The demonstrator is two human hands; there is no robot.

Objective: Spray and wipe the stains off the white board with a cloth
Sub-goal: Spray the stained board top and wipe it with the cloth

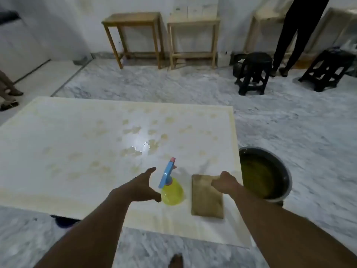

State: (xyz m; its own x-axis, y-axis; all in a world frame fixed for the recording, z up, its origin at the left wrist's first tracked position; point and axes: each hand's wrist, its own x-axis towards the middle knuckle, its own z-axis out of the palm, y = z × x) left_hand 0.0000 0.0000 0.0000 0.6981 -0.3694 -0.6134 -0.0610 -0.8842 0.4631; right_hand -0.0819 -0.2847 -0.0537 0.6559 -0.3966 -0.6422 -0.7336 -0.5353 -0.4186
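One board (77,136), one spray bottle (171,187), one cloth (206,200), one basin (286,176).

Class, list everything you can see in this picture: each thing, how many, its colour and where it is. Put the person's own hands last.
board: one, white with yellowish stains, flat on the floor
spray bottle: one, yellow with blue head, standing on the board's near part
cloth: one, brown, folded, on the board right of the bottle
basin: one, dark, yellow-green liquid inside, on the floor by the board's right edge
tables: at least two, wooden, along the far wall
stools: two, black, far right
floor: grey-white marble
standing person: one, dark clothes, far right
feet: another person's, left edge
left hand: one, open, beside the bottle
right hand: one, fingers curled, at the cloth's far corner
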